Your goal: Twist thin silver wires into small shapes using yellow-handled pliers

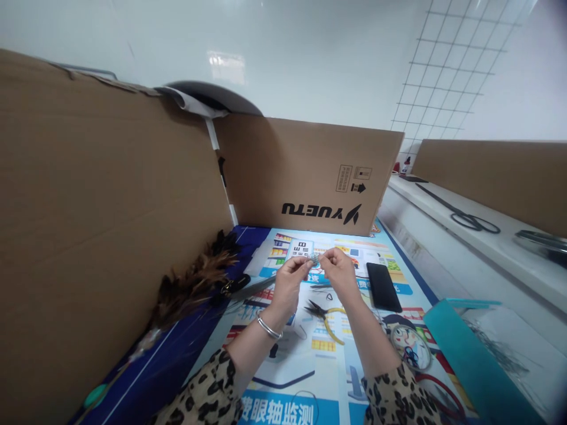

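My left hand (pixel 290 284), with a silver bangle on its wrist, pinches one side of a small piece of thin, wiry material (pixel 315 259). On the other side my right hand (pixel 340 273) has its thumb and fingers closed on the same piece. It is too small to make out fully. Just below the hands lie pliers (pixel 328 320) with yellow handles and dark jaws. A dark thin tool (pixel 319 287) rests partly under my right hand. Bits of bent wire (pixel 303 332) are scattered on the printed sheet (pixel 283 369) beneath.
A black phone (pixel 383 287) lies to the right, near a round clear dish (pixel 411 347) and a teal box (pixel 460 354) with wires. Brown feathers (pixel 195 277) line the left side. Cardboard panels (pixel 305 171) stand behind and left. Dark scissors (pixel 472 221) rest on the right ledge.
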Available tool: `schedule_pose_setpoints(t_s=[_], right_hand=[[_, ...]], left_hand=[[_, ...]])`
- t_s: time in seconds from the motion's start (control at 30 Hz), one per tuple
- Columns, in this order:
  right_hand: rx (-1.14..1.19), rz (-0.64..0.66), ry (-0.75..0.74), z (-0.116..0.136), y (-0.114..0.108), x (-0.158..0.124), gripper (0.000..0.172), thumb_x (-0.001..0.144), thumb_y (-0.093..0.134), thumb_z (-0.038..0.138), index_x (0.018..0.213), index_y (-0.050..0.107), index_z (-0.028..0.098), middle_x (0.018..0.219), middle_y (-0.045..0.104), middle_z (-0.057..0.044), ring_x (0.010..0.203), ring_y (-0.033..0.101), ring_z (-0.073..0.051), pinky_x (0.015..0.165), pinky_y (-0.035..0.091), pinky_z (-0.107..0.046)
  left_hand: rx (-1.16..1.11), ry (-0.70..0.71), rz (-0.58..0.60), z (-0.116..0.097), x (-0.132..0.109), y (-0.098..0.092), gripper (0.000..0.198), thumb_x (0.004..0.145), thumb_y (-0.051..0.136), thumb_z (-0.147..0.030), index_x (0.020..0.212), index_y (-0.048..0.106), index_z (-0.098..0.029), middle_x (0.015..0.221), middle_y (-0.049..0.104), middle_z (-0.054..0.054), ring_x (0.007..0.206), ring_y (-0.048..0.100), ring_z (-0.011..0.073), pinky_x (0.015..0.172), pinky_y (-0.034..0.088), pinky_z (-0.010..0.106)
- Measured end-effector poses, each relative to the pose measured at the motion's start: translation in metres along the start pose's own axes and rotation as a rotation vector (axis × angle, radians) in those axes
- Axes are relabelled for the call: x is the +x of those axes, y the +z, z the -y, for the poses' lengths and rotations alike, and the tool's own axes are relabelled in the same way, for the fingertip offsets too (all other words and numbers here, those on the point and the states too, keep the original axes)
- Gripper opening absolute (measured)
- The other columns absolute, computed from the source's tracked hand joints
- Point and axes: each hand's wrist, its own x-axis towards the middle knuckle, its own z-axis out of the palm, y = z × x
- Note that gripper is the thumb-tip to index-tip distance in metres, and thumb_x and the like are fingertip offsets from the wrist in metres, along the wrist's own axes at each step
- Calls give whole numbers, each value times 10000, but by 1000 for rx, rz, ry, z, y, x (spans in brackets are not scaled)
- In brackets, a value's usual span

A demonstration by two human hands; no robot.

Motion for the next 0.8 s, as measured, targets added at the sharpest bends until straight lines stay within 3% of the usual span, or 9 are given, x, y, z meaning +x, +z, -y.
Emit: schedule_pose_setpoints(t_s=[0.5, 0.8], right_hand=[[-121, -173, -62, 0, 11, -8, 238, 783, 527, 401, 642, 477, 216, 538, 450, 56, 506, 413, -116, 511, 340, -233], [-74, -77, -52, 4, 6, -5, 234, 754, 557, 378, 616, 470, 211, 517, 432, 62, 480, 384, -105, 478, 315, -225]], left_hand=[[69, 64, -60, 4, -5, 6, 153, 766, 610, -303, 794, 527, -178, 664, 483, -30, 558, 441, 79, 533, 358, 212], [-2, 18, 1, -2, -6, 0, 89, 736, 570, -226, 808, 549, -178, 679, 521, -17, 580, 479, 92, 570, 385, 230]])
